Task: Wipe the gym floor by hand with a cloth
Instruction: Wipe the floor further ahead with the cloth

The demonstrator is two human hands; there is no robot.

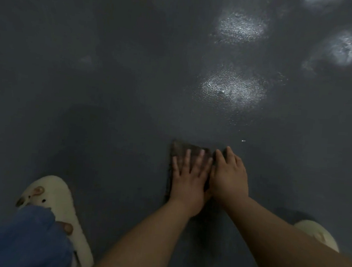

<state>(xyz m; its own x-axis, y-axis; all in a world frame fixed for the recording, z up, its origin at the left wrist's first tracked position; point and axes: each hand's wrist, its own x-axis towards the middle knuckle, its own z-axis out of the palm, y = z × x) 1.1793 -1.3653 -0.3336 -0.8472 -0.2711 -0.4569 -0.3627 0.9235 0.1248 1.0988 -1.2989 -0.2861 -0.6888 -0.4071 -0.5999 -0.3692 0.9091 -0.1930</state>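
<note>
A dark brown cloth [181,149] lies flat on the dark grey gym floor [112,75], just ahead of me. My left hand [188,176] presses on it with fingers straight and spread. Beside it, touching, my right hand [229,175] lies flat over the cloth's right edge, fingers straight and together. Most of the cloth is hidden under both hands; only its far and left edges show.
Bright light patches [233,89] shine on the floor ahead and to the right. A small white speck [243,140] lies just beyond my right hand. My cream clogs sit at the lower left [54,195] and lower right [319,233], with a blue trouser leg [21,239] over the left one.
</note>
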